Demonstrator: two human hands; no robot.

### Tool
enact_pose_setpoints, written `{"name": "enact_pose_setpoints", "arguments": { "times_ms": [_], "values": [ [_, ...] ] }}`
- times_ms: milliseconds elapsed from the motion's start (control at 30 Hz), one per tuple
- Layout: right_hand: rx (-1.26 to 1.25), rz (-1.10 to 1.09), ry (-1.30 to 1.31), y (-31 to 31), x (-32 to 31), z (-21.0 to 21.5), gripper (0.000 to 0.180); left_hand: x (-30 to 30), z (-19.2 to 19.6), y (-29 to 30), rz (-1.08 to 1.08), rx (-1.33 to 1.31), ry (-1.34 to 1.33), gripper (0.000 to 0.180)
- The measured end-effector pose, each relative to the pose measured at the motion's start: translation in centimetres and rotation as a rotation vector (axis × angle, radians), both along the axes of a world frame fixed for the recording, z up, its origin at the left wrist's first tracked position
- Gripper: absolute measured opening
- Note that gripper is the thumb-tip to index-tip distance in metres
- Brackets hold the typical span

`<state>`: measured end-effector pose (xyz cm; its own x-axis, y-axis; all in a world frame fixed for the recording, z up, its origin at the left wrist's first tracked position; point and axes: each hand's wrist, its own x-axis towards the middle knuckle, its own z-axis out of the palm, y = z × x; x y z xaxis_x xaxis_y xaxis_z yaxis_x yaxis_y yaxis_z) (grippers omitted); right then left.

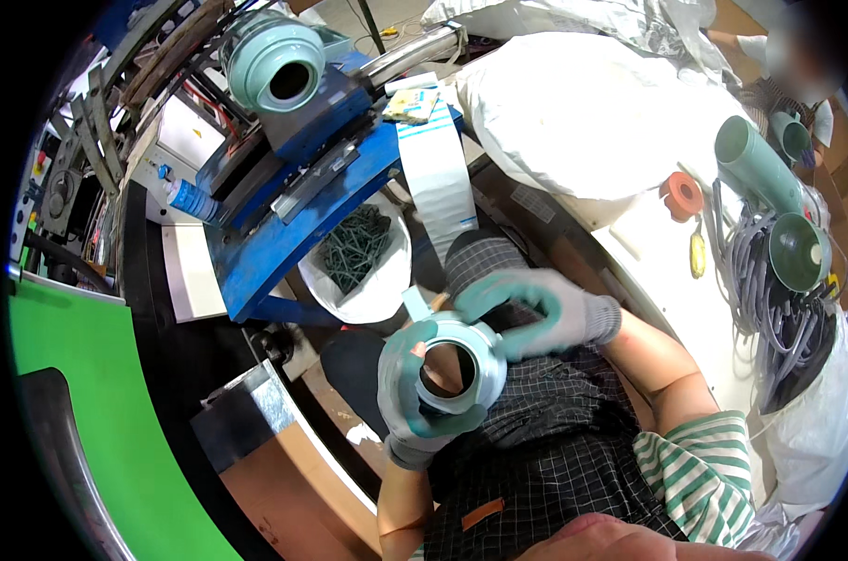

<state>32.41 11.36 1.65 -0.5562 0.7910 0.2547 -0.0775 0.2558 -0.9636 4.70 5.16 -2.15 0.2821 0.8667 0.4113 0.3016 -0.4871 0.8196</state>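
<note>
A pale teal plastic housing [488,366] with a round opening and a stepped collar is held over my lap. My left hand [407,397], in a grey glove with teal coating, is closed around its left side; one bare fingertip pokes out of the glove. To its right, my right hand [555,313], gloved alike, has its fingers and thumb curved apart at the housing's upper right edge. The fingers are slightly blurred, and I cannot tell whether they touch the housing. A second, similar teal housing [246,79] sits on the blue machine at the upper left.
A white-lined bin [400,271] holds dark green plastic scraps [354,248]. Beside it stands a blue bench [255,271] with a bottle [192,198]. On the right table [672,304] lie orange tape [681,196], teal cylinders [759,164] and grey tubing [756,271]. Another person is at far right.
</note>
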Motion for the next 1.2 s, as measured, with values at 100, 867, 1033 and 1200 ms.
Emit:
{"name": "enact_pose_setpoints", "arguments": {
  "times_ms": [100, 867, 1033, 1200],
  "values": [
    [-0.049, -0.465, -0.077, 1.3, 5.4, -0.4, 0.021, 0.1, -2.0, -1.1, -0.01, -0.36, -0.053, 0.087],
    [0.454, -1.056, -0.549, 21.3, 19.8, -6.2, 0.028, 0.8, 2.9, -0.7, 0.237, 0.303, 0.286, 0.091],
    [0.04, -0.389, -0.386, 7.6, 3.2, 3.4, 0.019, 1.4, 1.5, -0.2, 0.273, 0.395, 0.265, 0.1],
    [1.152, -0.15, -0.487, 1.9, -5.7, 5.2, 0.023, 0.4, 3.8, -0.2, 0.293, 0.359, 0.463, 0.069]
  ]
}}
